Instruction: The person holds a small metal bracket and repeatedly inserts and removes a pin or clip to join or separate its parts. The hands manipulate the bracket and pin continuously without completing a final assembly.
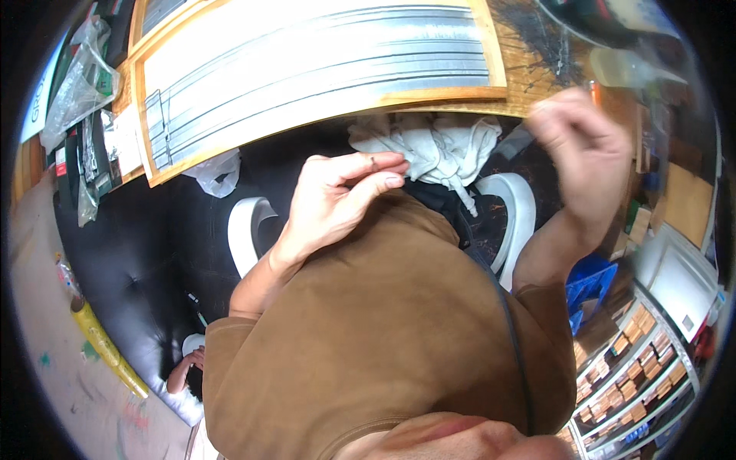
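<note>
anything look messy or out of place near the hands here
A crumpled white cloth lies bunched in a heap at the edge of the wooden-framed panel, just beyond the left hand. The right hand is motion-blurred, so what it holds is unclear.

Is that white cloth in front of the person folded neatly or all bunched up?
Bunched up. The white cloth lies in a crumpled heap with irregular creases and a loose end hanging down, just beyond the left hand.
</note>
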{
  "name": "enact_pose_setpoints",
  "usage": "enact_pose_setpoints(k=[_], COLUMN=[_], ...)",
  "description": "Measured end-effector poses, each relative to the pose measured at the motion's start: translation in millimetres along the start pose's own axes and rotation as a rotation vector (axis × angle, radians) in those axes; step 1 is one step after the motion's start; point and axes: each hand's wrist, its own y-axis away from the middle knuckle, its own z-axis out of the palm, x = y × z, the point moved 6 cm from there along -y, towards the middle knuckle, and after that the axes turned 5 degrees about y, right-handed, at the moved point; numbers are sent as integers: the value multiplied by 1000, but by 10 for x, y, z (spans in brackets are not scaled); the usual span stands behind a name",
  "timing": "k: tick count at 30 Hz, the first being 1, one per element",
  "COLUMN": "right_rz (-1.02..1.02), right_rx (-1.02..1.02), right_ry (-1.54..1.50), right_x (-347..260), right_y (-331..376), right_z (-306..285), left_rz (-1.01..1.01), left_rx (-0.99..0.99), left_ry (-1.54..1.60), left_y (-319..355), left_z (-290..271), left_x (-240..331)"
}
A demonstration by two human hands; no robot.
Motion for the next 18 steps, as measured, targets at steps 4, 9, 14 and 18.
enact_pose_setpoints(k=[4, 9, 14, 18], right_rz=[47, 194, 130, 251], right_rx=[-404, -364, -454, -508], right_ry=[-170, -480, -359, -426], right_x=[138, 368, 498, 577], right_y=[251, 393, 421, 409], right_z=[1053, 1414, 1599, 1660], left_rz=[-88, -180, -313, -329], left_rx=[-88, -59, -62, -11], left_ry=[-30, -51, 32, 120], left_y=[44, 110, 166, 176], left_z=[17, -77, -148, -163], left_x=[20, -156, -383, -459])
